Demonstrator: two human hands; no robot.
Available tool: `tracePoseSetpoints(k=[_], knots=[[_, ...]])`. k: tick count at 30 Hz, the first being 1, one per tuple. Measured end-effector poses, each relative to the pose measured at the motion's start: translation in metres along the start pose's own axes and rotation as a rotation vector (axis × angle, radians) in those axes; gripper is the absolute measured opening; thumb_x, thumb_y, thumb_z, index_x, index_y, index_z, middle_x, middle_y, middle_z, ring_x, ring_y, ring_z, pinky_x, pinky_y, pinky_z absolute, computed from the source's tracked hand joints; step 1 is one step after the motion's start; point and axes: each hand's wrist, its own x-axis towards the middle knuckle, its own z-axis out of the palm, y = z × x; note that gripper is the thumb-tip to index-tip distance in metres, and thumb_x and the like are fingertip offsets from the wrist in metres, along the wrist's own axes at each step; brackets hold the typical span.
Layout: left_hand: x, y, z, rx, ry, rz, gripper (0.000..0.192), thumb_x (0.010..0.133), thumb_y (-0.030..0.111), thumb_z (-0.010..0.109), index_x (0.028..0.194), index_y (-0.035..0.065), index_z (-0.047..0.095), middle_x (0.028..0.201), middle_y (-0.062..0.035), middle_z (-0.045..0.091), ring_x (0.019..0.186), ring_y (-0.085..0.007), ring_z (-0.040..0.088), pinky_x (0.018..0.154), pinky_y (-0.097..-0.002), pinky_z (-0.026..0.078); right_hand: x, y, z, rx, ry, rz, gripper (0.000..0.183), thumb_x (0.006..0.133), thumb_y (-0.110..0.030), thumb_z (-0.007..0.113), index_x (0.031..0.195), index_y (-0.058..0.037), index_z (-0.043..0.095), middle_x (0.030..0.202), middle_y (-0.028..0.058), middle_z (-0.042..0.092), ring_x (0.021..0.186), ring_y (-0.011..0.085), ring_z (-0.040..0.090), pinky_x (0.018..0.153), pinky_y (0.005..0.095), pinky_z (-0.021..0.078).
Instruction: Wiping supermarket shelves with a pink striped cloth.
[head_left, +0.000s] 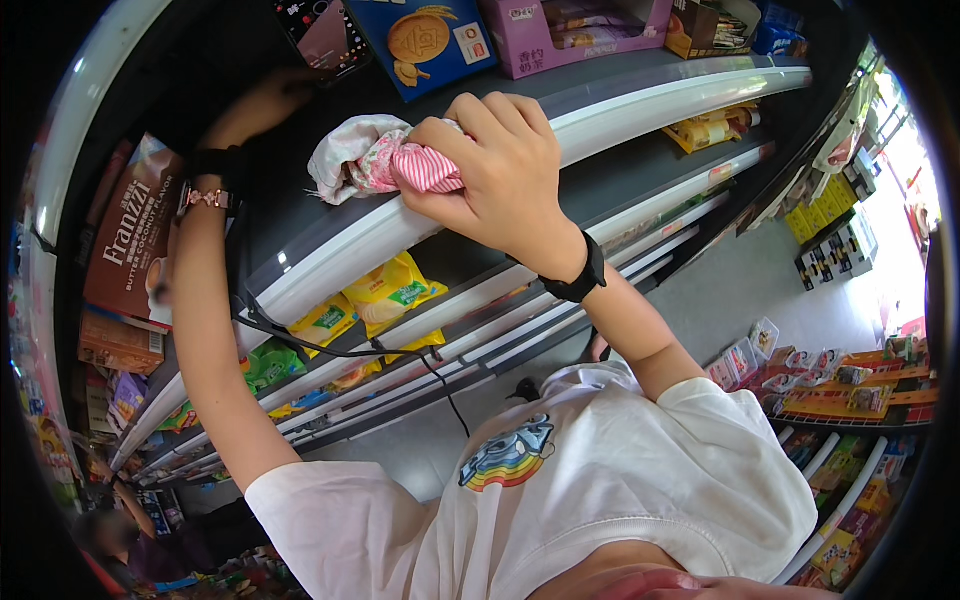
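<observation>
My right hand (487, 165) grips a bunched cloth (367, 161), patterned in white, pink floral and pink stripes, over the white front edge of a dark shelf (307, 247). Deeper in the shelf, my left hand (274, 101) is blurred and in shadow. Its fingers are beside the lower end of a phone (322, 34) with a lit screen; whether they hold it cannot be told. To the right of the phone stands a blue biscuit box (427, 45), then a purple carton (577, 34) of packets.
Brown boxes (131, 240) stand left of my left forearm. Yellow snack bags (390, 292) lie on the shelf below, where a black cable (345, 351) hangs across. Another person (135, 525) is at lower left. A rack of packaged goods (840, 382) stands at right.
</observation>
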Motion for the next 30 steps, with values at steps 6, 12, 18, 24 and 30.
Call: tracePoseSetpoints(k=[6,12,18,24,30], knots=[[-0.003,-0.001,0.001,0.068,0.074,-0.041,0.042,0.102,0.019,0.061,0.142,0.0075,0.061,0.135,-0.0207,0.066,0.126,-0.0301,0.062,0.111,-0.0374,0.044,0.000,0.000,0.000,0.007,-0.013,0.009,0.027,0.072,-0.038,0.080,0.087,-0.0175,0.071,0.079,0.0009,0.054,0.075,0.0221,0.055,0.077,0.0352,0.0429],[0.001,-0.006,-0.001,0.137,0.064,-0.052,0.042,0.103,0.023,0.061,0.142,0.0074,0.060,0.143,-0.0211,0.060,0.130,-0.0310,0.059,0.112,-0.0389,0.044,-0.003,0.000,-0.003,-0.013,-0.091,0.028,0.037,0.065,-0.041,0.082,0.092,-0.0180,0.070,0.085,0.0024,0.056,0.085,0.0241,0.057,0.085,0.0384,0.0434],[0.002,-0.044,0.007,0.195,0.159,-0.046,0.054,0.104,0.028,0.060,0.155,0.0132,0.046,0.151,-0.0213,0.052,0.137,-0.0319,0.053,0.116,-0.0421,0.040,-0.003,-0.001,-0.001,0.004,-0.076,0.033,0.037,0.065,-0.040,0.082,0.092,-0.0171,0.070,0.086,0.0030,0.056,0.086,0.0250,0.057,0.086,0.0389,0.0437],[-0.001,-0.032,0.005,0.233,0.302,-0.033,0.064,0.104,0.026,0.060,0.161,0.0131,0.032,0.151,-0.0223,0.052,0.136,-0.0334,0.055,0.115,-0.0428,0.041,-0.004,0.000,-0.002,-0.014,-0.091,0.028,0.038,0.065,-0.040,0.082,0.093,-0.0172,0.070,0.087,0.0031,0.056,0.087,0.0250,0.057,0.087,0.0395,0.0437],[0.006,-0.039,0.005,0.252,0.256,0.009,0.058,0.102,0.025,0.062,0.156,0.0101,0.042,0.147,-0.0241,0.055,0.131,-0.0345,0.059,0.112,-0.0416,0.044,-0.005,0.000,-0.001,-0.024,-0.087,0.041,0.037,0.066,-0.041,0.082,0.093,-0.0180,0.070,0.087,0.0028,0.056,0.086,0.0241,0.057,0.087,0.0392,0.0435]])
